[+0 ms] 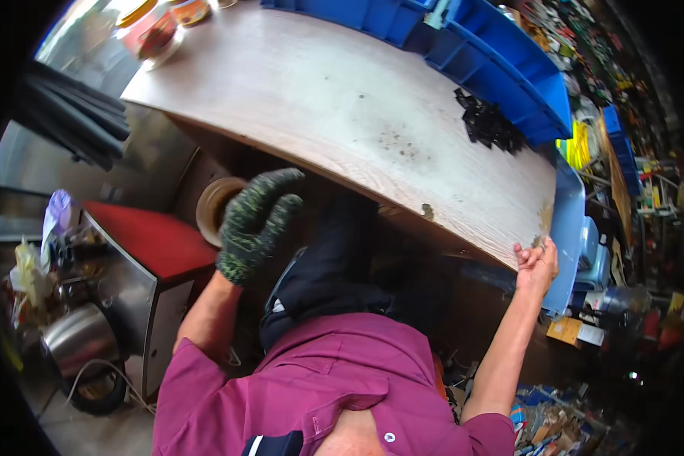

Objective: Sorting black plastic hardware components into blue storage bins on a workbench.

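Observation:
My left hand (258,220), in a dark green speckled glove, hangs in the air off the near edge of the pale wooden table (319,99). Its fingers are stretched out with a gap between them, and nothing is in it. At the table's right corner is my bare right hand (536,266), its fingers bent and drawn together. Whether something small sits between those fingertips I cannot make out. Beside that hand stands a light blue plastic bin (564,247). A heap of small glossy black pieces (490,123) lies farther back on the tabletop.
Blue plastic bins (509,64) line the table's far side. Jars with colored lids (150,30) stand at the far left corner. On my left are a red-topped cabinet (148,235), a round tub (214,209) and a steel kettle (83,342). Mixed clutter fills the right side.

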Available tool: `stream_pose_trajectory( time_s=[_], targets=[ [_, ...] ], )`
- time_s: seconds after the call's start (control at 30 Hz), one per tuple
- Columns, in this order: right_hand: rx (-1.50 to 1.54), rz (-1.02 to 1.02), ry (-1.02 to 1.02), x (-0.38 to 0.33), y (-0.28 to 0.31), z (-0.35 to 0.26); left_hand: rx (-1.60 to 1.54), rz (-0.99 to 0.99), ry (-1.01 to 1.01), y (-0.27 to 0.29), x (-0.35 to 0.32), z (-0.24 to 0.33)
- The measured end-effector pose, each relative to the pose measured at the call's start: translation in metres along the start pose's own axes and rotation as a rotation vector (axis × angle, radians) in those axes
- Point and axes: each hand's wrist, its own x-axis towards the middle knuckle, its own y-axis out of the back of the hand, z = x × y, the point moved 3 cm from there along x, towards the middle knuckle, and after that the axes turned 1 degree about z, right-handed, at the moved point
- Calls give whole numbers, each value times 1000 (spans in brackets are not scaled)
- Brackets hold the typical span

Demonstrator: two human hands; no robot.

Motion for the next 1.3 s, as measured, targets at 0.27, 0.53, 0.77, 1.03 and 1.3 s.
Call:
stream_pose_trajectory(
  time_s=[0.27, 0.53, 0.77, 1.03, 1.3],
  targets=[
    [-94, 44, 103, -13, -8, 6, 276, -244, -384, -30, 131, 9],
    [-154, 131, 272, -15, -14, 14, 612, -541, -673, -91, 205, -26],
    [-227, 253, 312, -25, -35, 10, 542, -553, -784, -86, 199, -13],
    [-179, 282, 376, -30, -35, 7, 585, -600, -689, -103, 192, -14],
    [-141, 288, 423, -28, -34, 8, 666, -539, -743, -109, 189, -18]
  ],
)
